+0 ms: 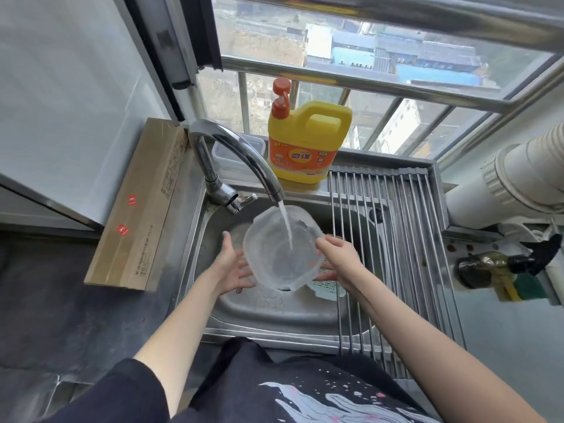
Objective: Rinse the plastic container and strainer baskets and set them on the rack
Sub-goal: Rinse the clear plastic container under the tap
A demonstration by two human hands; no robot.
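The person wears a dark, near-black top (274, 389) with short sleeves. The left sleeve (122, 389) ends above the elbow, leaving the forearm bare. The right forearm is likewise bare along its whole visible length. The front of the top carries a printed graphic (329, 401) (pale blue-white flowing streaks, pink accents, and scattered small white specks). No rings, watch or gloves show on the left hand (233, 267) or the right hand (338, 257).
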